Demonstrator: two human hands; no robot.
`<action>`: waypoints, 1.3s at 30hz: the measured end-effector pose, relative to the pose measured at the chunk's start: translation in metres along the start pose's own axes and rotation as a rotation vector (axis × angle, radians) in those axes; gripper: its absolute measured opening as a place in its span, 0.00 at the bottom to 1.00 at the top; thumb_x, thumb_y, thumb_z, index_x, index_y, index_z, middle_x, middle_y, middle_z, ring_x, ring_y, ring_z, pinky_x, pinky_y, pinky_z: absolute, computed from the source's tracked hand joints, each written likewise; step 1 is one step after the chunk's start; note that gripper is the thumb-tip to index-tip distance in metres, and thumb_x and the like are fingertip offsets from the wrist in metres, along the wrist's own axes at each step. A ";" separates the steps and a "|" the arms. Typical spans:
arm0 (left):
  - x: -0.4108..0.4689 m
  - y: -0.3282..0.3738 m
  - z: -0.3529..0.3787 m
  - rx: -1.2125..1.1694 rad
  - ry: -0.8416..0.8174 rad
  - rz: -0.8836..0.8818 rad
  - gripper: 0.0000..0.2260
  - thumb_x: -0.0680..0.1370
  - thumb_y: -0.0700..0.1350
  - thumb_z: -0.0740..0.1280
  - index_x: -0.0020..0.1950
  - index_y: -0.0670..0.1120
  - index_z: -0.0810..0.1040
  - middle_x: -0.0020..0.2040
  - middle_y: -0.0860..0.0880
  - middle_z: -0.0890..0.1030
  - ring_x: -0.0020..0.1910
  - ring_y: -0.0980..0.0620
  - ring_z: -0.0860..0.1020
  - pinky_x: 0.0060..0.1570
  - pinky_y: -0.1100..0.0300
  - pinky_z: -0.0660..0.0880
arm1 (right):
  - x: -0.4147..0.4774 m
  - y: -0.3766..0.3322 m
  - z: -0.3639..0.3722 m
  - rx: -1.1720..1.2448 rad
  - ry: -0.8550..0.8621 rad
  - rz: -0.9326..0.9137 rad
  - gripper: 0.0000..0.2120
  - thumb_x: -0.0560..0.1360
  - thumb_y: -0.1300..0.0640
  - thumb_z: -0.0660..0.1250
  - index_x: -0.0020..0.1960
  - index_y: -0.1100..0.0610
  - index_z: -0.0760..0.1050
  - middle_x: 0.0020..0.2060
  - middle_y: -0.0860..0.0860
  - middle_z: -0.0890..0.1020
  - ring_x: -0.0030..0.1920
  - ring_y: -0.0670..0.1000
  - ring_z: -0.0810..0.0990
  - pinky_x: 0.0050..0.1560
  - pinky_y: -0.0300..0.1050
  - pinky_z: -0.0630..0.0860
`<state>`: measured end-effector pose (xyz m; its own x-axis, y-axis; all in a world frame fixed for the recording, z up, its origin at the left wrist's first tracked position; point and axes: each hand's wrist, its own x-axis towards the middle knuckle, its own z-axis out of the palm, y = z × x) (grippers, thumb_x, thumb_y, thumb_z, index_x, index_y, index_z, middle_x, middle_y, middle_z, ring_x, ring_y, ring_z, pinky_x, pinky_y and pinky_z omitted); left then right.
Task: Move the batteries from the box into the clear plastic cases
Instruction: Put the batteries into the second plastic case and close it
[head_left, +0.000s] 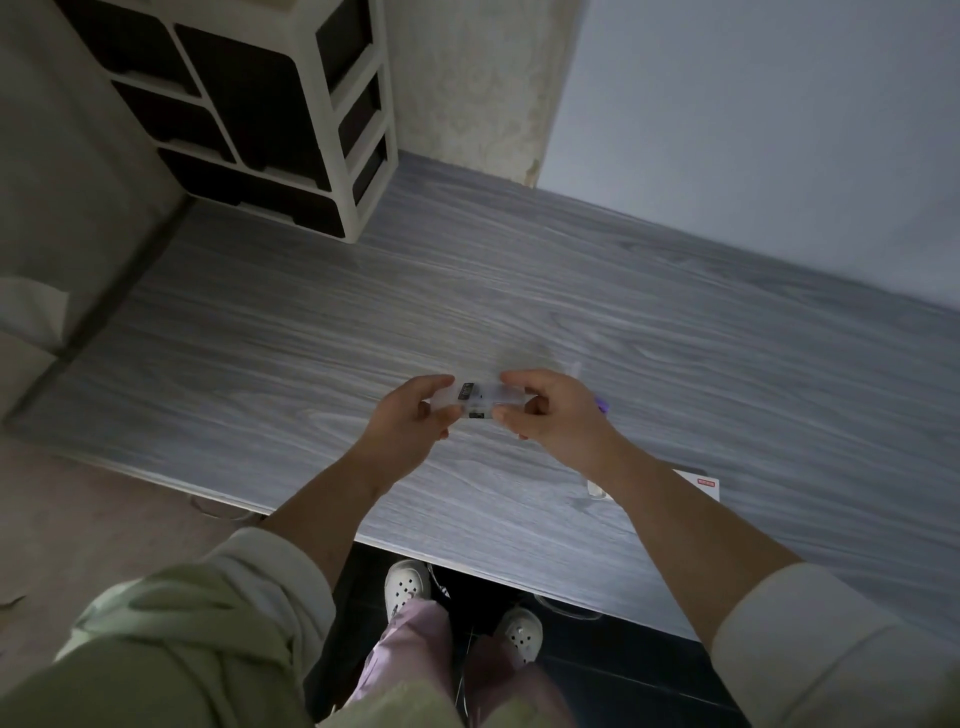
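A small clear plastic case (480, 396) is held above the grey wood-grain table (291, 332), between both hands. My left hand (413, 415) grips its left end with thumb and fingers. Its right end is pinched by my right hand (545, 410). A dark label or battery end shows through the middle of the case. Behind my right hand lies another faint clear plastic piece (569, 371), and a purple bit (601, 404) peeks out at the hand's right side. A white box (701, 482) with a red mark lies near the table's front edge, mostly hidden by my right forearm.
A white drawer unit (270, 114) with dark drawers stands at the table's back left. A wall runs along the far side. Below the front edge are my feet in white shoes (408, 584) on a dark floor.
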<state>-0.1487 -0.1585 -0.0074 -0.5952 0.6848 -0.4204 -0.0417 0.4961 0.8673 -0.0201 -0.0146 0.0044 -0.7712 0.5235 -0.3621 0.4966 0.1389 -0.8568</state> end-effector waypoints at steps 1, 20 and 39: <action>0.000 -0.001 0.000 -0.001 -0.001 -0.004 0.19 0.78 0.41 0.66 0.69 0.46 0.72 0.49 0.52 0.79 0.40 0.56 0.78 0.41 0.69 0.75 | 0.001 0.001 0.000 -0.008 0.002 -0.003 0.22 0.72 0.57 0.72 0.64 0.57 0.74 0.43 0.47 0.80 0.35 0.44 0.76 0.37 0.36 0.75; 0.019 -0.034 0.006 0.206 0.206 -0.058 0.31 0.72 0.41 0.73 0.74 0.49 0.67 0.62 0.48 0.77 0.57 0.52 0.75 0.56 0.56 0.75 | 0.034 0.007 0.055 -0.404 0.142 0.075 0.05 0.76 0.65 0.62 0.51 0.59 0.73 0.42 0.50 0.78 0.43 0.51 0.77 0.43 0.42 0.74; 0.033 -0.034 0.023 0.311 0.299 -0.187 0.26 0.73 0.46 0.73 0.67 0.43 0.67 0.63 0.41 0.69 0.52 0.42 0.75 0.46 0.55 0.71 | 0.049 0.001 0.034 -0.317 0.174 0.009 0.15 0.75 0.67 0.61 0.59 0.59 0.77 0.53 0.54 0.82 0.55 0.53 0.78 0.54 0.39 0.69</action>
<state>-0.1486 -0.1401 -0.0572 -0.8071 0.4074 -0.4274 0.0448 0.7640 0.6436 -0.0706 -0.0174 -0.0263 -0.7009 0.6570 -0.2777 0.6225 0.3734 -0.6878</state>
